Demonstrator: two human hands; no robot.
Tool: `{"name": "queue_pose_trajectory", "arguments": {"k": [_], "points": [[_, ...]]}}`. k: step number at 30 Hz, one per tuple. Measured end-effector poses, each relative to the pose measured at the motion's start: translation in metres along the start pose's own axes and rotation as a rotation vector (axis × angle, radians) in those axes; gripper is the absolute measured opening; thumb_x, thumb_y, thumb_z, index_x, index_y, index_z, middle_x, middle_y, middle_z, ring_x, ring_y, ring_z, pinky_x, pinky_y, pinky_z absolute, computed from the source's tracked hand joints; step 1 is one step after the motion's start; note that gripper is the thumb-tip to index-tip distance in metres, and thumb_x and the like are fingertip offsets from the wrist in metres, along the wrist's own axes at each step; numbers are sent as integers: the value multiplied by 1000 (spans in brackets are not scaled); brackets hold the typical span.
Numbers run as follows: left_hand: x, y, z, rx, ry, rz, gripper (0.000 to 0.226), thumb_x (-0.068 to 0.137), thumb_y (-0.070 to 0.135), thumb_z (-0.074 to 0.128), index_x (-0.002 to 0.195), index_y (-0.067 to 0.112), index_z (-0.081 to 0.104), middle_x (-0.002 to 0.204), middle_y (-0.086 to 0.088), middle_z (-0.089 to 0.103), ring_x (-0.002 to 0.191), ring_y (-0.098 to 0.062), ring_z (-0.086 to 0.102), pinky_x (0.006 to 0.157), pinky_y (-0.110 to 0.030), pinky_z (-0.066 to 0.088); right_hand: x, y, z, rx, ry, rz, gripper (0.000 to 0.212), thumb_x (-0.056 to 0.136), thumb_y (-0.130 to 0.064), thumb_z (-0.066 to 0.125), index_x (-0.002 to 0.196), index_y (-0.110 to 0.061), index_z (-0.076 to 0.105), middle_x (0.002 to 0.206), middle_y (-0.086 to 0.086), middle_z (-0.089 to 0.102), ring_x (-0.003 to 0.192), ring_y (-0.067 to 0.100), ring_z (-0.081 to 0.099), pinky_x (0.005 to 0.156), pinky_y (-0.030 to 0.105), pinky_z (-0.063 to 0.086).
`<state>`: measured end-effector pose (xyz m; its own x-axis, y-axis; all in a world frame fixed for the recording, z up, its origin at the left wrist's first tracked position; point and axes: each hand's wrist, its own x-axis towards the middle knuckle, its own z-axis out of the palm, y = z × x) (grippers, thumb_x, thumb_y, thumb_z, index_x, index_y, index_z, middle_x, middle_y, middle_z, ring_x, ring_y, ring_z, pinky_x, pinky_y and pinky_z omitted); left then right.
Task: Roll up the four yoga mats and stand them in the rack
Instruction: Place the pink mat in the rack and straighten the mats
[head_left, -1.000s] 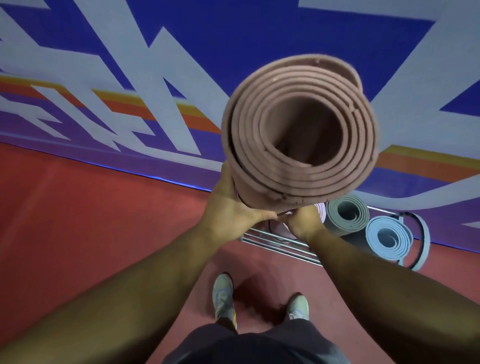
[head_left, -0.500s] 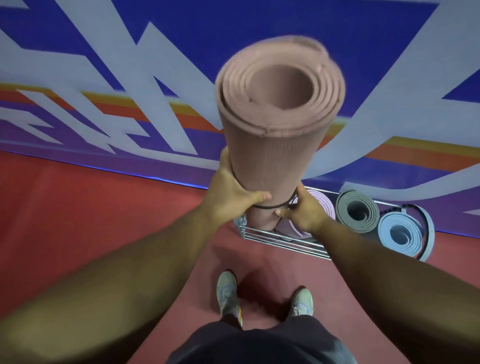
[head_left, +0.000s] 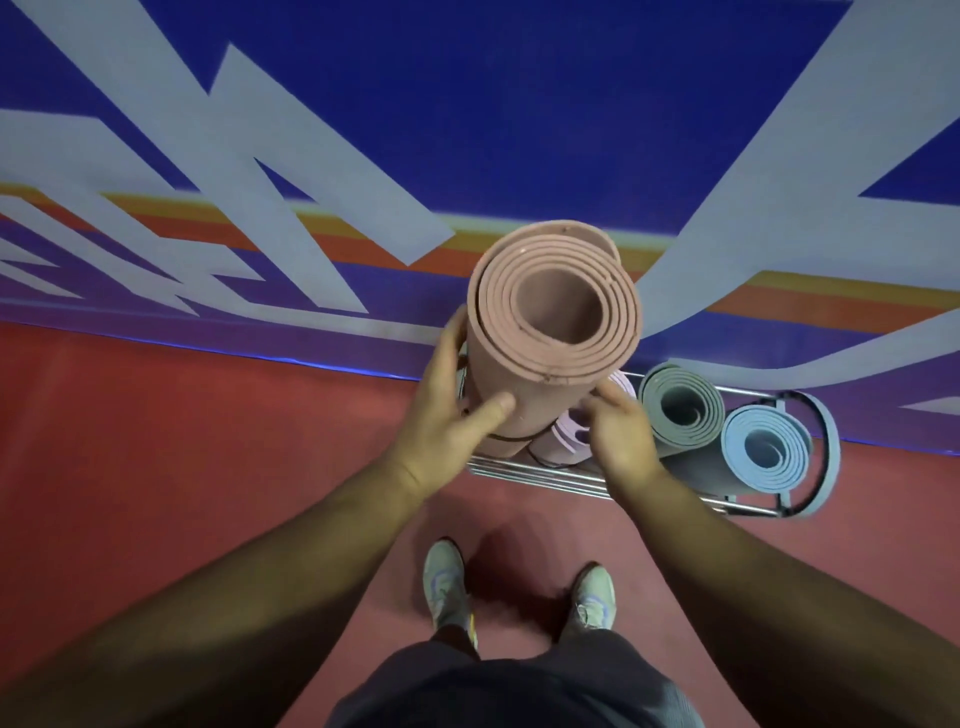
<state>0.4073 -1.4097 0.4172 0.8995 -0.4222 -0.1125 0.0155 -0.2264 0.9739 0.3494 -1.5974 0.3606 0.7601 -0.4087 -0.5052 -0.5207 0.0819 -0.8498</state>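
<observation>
The brown mat (head_left: 540, 364) stands nearly upright, its long axis running from the open spiral end on top down into the left end of the rack (head_left: 545, 475), hard against the wall. The left hand (head_left: 452, 415) wraps its near-left side, thumb across the front, a closed grip. The right hand (head_left: 618, 431) rests fingertips on its right side with loose fingers, so the left hand carries it. Whether its foot has seated is hidden. The pink mat (head_left: 569, 436), grey mat (head_left: 680, 410) and blue mat (head_left: 766, 452) stand to the right.
</observation>
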Motion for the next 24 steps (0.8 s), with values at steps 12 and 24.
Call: {"name": "queue_pose_trajectory", "arguments": {"k": [12,24], "points": [[42,54,24,66,290,-200,31,84,44,62,108,29,52,102,8,69,92,-7,66,80,-31,52,-30,-77,-1,369,12,-258,42,93,-46,51,133,-34,57,131,-14,65,127,7,57,112,49,42],[15,51,8,41,260,-129,27,90,29,47,106,44,63,109,16,70,106,-1,64,94,-31,51,-54,-76,1,18,62,-389,38,102,-33,44,136,-28,59,115,-19,70,111,1,64,101,34,50]]}}
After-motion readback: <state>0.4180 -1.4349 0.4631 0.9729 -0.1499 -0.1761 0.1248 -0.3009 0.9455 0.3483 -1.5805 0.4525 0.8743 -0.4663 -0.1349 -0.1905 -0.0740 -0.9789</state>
